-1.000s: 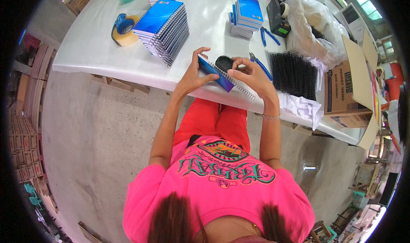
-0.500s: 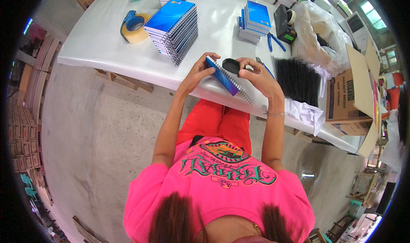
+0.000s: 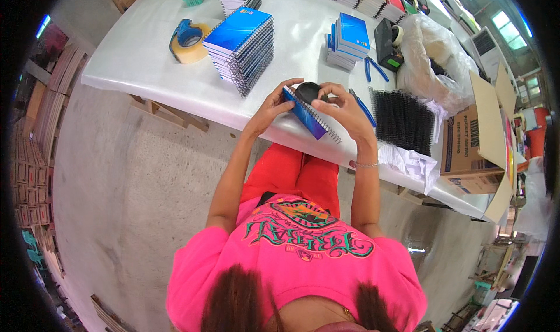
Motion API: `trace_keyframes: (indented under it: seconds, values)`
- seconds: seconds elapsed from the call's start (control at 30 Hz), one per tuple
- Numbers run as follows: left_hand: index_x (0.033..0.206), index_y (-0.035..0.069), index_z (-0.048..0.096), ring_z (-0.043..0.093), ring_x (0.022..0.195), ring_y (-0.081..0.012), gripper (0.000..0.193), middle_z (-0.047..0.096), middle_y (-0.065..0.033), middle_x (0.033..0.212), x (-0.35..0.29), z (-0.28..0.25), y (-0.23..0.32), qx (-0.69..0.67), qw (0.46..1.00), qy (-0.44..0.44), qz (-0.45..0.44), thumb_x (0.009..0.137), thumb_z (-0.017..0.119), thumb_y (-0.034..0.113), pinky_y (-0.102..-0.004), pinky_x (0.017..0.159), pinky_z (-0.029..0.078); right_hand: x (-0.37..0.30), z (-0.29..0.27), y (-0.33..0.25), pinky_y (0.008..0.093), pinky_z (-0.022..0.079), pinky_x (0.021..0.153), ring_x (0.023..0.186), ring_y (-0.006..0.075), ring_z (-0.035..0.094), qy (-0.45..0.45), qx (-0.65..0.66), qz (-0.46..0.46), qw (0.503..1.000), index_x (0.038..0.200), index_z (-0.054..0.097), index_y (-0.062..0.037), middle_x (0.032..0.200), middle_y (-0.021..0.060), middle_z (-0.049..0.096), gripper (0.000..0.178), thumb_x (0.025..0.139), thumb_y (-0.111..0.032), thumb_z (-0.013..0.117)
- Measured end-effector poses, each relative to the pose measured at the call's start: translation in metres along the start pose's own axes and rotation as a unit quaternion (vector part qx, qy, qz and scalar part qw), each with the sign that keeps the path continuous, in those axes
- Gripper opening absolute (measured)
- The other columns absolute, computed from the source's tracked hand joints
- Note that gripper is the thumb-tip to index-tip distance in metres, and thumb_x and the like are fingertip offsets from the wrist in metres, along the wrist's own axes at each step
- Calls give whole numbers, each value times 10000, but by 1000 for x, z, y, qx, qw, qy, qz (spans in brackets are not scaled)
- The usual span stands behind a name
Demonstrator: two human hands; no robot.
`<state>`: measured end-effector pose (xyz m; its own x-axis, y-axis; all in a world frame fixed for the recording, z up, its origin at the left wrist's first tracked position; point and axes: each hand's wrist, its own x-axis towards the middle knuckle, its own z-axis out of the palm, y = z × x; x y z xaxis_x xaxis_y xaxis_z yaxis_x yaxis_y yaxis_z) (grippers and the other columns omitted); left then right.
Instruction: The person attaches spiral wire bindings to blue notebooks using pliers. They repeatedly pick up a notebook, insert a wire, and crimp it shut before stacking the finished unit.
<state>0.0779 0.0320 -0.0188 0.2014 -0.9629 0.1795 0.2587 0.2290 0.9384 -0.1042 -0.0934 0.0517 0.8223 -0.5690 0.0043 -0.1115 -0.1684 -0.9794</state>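
Note:
My left hand (image 3: 272,107) grips the upper end of a small blue notebook (image 3: 312,124), held tilted above the table's front edge. A wire spiral (image 3: 331,132) runs along its binding edge and sticks out past the lower end. Between the fingers of my right hand (image 3: 349,113) is a round black disc (image 3: 307,92), close against the spiral side; whether it touches the wire I cannot tell. Ahead of my hands stands a tall stack of blue spiral notebooks (image 3: 242,32). A shorter blue stack (image 3: 352,32) is farther right.
Blue-handled pliers (image 3: 363,107) lie right of my right hand, beside a pile of black spiral coils (image 3: 402,121). More pliers (image 3: 376,69), a tape dispenser (image 3: 387,45), a plastic bag (image 3: 437,58) and an open carton (image 3: 472,148) sit beyond. A tape roll (image 3: 189,41) is at left.
My right hand has moved left, bringing the black disc from beside the notebook up to its spiral edge. My left hand keeps its hold on the notebook.

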Motion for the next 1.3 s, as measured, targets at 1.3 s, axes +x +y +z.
trace_keyframes:
  seconds: [1.3]
  values:
    - [1078, -2, 712, 663, 806, -90, 213, 740, -83, 905, -23, 52, 11, 225, 940, 249, 60, 879, 698, 74, -238, 714, 521, -76, 83, 11, 426, 481, 824, 952, 331, 593, 226, -233, -159, 933, 1258, 581, -72, 1052, 144, 608, 521, 762, -132, 727]
